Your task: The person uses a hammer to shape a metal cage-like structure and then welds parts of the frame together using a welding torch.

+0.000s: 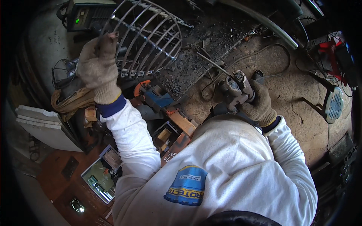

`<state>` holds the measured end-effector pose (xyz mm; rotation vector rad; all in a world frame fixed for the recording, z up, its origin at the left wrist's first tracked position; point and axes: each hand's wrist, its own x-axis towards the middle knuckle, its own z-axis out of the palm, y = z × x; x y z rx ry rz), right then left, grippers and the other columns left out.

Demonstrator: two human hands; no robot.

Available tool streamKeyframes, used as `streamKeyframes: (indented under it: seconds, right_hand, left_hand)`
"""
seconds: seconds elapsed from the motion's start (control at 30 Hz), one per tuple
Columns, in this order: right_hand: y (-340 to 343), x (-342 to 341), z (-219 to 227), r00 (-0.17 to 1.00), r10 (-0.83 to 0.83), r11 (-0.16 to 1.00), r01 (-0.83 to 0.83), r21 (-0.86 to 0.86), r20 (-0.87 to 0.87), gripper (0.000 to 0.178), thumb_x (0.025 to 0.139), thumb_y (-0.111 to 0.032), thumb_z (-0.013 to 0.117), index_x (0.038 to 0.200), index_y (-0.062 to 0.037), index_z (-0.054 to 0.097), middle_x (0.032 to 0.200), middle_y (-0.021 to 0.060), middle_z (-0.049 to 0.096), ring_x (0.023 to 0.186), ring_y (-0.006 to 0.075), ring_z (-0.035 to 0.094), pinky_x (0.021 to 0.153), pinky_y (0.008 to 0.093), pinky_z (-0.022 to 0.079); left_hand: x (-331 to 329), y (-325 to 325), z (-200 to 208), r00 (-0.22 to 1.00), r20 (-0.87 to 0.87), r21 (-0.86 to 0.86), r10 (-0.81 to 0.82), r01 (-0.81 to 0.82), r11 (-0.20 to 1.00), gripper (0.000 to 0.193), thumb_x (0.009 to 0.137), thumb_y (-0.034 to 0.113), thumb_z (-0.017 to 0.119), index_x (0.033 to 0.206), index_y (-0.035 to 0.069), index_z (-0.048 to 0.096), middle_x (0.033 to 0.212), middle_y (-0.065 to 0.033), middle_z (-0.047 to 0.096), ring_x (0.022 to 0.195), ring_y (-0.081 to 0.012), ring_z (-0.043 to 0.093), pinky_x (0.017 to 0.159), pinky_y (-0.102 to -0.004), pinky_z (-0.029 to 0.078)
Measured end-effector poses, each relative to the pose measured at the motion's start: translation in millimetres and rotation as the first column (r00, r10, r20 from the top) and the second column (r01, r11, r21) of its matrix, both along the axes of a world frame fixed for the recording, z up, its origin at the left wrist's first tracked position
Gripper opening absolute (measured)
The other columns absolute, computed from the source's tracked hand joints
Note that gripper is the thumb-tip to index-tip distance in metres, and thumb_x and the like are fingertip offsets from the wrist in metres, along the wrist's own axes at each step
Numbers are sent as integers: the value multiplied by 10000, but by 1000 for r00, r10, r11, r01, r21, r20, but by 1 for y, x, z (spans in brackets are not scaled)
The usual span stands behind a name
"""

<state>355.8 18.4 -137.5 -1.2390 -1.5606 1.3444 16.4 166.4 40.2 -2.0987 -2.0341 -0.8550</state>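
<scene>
My left hand (98, 62), in a knitted work glove with a bare fingertip poking through, is raised beside a rounded cage of bent metal bars (160, 47). Its fingers are partly bent and apart, with nothing visible in them; whether they touch the cage I cannot tell. My right hand (260, 103), also gloved, is closed round a worn welding electrode holder (236, 90) in front of my body. A thin welding rod (215, 64) sticks out of its jaws toward the upper left, its tip apart from the cage.
Behind my left hand stands a welding machine (85, 17) with a green display. A blue and orange power tool (156, 98) lies below the cage. Dark grit covers a plate (188, 71) on the floor. A cable (279, 45) loops at right, near a metal footed piece (333, 104).
</scene>
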Motion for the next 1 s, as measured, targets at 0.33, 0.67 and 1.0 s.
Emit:
streamKeyframes:
  seconds: [0.33, 0.67, 1.0]
  right_hand:
    - [-4, 4, -5, 993, -86, 995, 89, 37, -80, 462, 706, -250, 770, 1054, 21, 630, 886, 163, 703, 779, 291, 711, 704, 360, 552]
    - [3, 0, 0, 995, -63, 998, 60, -35, -74, 465, 695, -257, 776, 1045, 20, 644, 901, 172, 705, 795, 297, 714, 723, 365, 556]
    - [14, -11, 2, 997, -18, 996, 12, -89, -74, 477, 677, -204, 768, 1074, 21, 629, 856, 158, 700, 774, 258, 707, 714, 350, 553]
  left_hand:
    - [-10, -2, 3, 995, 27, 27, 94, -95, 995, 508, 798, 526, 768, 902, 29, 732, 777, -80, 705, 739, -152, 644, 680, -301, 504]
    - [-6, 8, -2, 992, -56, 42, 117, -115, 993, 544, 797, 562, 743, 921, 33, 730, 756, -92, 690, 694, -187, 656, 657, -336, 514]
    - [-13, 11, -1, 988, -92, 0, 127, -127, 992, 429, 931, 405, 646, 992, -15, 708, 918, -109, 713, 842, -192, 648, 791, -333, 504]
